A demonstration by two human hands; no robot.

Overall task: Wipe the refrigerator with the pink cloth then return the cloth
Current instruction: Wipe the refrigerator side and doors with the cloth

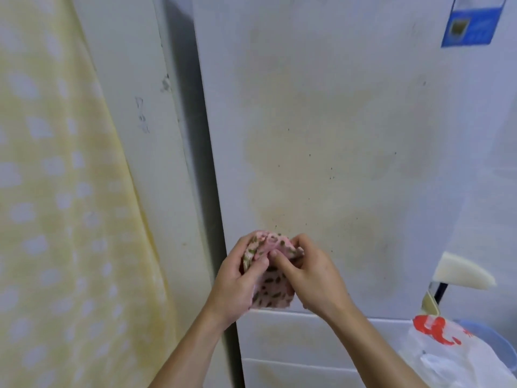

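My left hand (237, 278) curls round the bunched pink cloth (272, 292); my right hand (310, 273) pinches its upper fold. Head view: both hold the cloth in front of the stained refrigerator (335, 135) door, contact not discernible. 1 yellow spotted fabric (56, 191) hangs left. 1 blue sticker (470, 26) sits top right. 1 plastic bag (447, 354) lies in a blue bin (498, 340), lower right.

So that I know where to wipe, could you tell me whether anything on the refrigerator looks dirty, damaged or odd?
Yes: the refrigerator door carries a broad yellowish stain down its middle, dotted with small dark specks. The blue sticker at its top right looks tilted, perhaps from the wide lens.
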